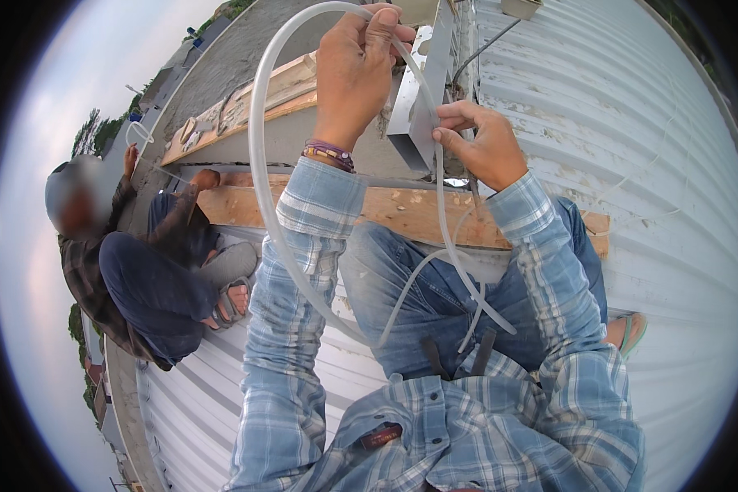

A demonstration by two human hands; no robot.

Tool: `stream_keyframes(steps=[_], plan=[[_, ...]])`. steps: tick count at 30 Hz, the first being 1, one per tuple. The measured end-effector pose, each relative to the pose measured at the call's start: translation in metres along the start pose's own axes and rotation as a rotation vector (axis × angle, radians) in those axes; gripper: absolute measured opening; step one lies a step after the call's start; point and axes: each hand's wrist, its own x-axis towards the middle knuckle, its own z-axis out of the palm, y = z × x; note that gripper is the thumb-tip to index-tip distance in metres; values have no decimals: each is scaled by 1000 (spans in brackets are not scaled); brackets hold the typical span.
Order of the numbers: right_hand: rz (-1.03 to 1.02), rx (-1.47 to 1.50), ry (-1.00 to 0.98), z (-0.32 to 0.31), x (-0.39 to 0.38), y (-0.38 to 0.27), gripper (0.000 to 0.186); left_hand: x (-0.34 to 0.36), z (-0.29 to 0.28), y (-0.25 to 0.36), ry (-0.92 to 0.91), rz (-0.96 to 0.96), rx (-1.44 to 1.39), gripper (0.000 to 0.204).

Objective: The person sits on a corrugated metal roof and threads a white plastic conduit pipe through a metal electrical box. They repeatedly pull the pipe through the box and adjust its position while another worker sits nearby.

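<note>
A translucent white hose (261, 156) rises in a big loop in front of me, and its loose end hangs down over my jeans. High up, my left hand (354, 78) is closed on the hose at the top of the loop, thumb against fingers. Lower and to the right, my right hand (485, 143) pinches the hanging length between thumb and fingertips. Just behind that length stands a grey metal channel (414, 135), beside the concrete wall. A bracelet circles my left wrist.
A wooden plank (385, 213) lies across the ribbed metal roof (672, 271) beyond my knees. At the left a co-worker (152, 262) sits holding a thin white hose (140, 132). More boards (246, 115) rest along the concrete wall, and the roof edge drops off beyond the co-worker.
</note>
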Motion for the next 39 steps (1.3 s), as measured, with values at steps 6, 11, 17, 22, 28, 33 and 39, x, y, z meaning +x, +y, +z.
stream_keyframes(steps=[6,11,17,22,28,33,39], plan=[[50,-32,-96,-11,-1,-2,35,19,-8,19,117,8,-2,36],[62,-74,-147,-12,-3,-4,36,33,-22,14,212,110,27,28],[57,-46,-129,-12,-5,-5,34,45,-28,29,280,88,-40,28],[-1,-76,-63,-11,-5,-3,31,23,-21,20,192,129,521,33],[-83,-79,-40,-7,-2,3,27,-8,10,-12,-79,47,0,35],[-16,-25,7,-8,-2,2,27,-20,18,-20,-103,59,-37,33],[-63,174,142,-8,11,12,47,-20,24,-13,-24,152,-23,28]])
